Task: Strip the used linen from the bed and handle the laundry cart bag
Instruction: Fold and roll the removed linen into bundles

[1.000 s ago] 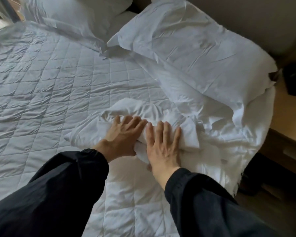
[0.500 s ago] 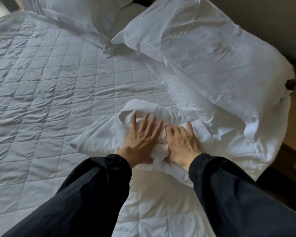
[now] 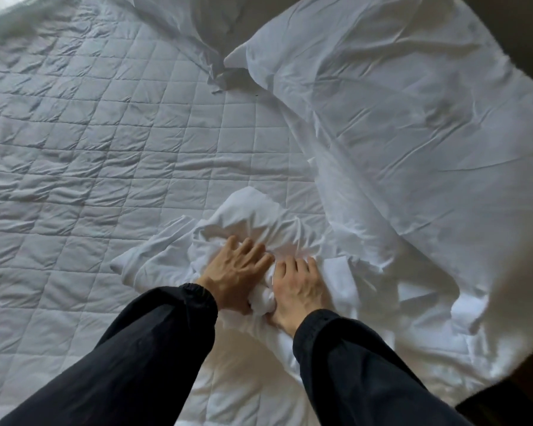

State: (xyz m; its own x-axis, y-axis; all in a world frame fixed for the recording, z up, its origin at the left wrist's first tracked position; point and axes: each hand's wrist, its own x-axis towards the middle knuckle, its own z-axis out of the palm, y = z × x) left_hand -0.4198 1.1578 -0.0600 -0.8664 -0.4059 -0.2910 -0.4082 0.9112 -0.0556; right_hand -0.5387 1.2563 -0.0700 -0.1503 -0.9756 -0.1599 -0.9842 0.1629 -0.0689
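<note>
Bunched sheet on quilted pad, under both hands side by side; pillow behind-right, second pillow behind.

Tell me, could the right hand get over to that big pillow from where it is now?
Probably yes. The right hand is pressing into the bunched sheet, and the big pillow lies beyond it, up and to the right. Only loose white linen lies between, nothing solid, though it would have to let go of the bundle first.
</note>
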